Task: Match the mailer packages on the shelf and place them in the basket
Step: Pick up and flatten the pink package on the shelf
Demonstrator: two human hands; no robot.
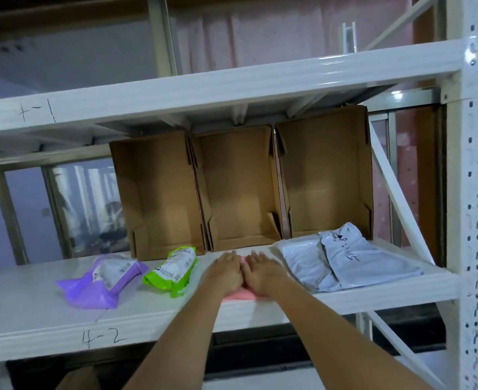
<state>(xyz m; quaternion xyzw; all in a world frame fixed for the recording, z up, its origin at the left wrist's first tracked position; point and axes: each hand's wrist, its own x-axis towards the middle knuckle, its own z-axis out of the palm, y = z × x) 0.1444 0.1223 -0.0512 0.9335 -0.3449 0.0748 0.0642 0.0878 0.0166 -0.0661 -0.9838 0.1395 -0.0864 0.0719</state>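
Note:
On the white shelf (pixel 35 313) marked 4-2 lie several mailers. A purple mailer (pixel 100 282) is at the left, a green one (pixel 173 270) beside it, and grey mailers (pixel 344 260) are stacked at the right. Between them a pink mailer (pixel 239 296) lies flat, mostly hidden under my hands. My left hand (pixel 226 273) and my right hand (pixel 263 273) rest side by side on top of it, palms down, fingers pointing to the back. Whether they grip it I cannot tell. No basket is in view.
Three open cardboard boxes (pixel 240 187) stand on their sides at the back of the shelf, openings facing me. The upper shelf beam (pixel 204 88) hangs above. A perforated upright post (pixel 471 220) and a diagonal brace (pixel 401 206) bound the right side.

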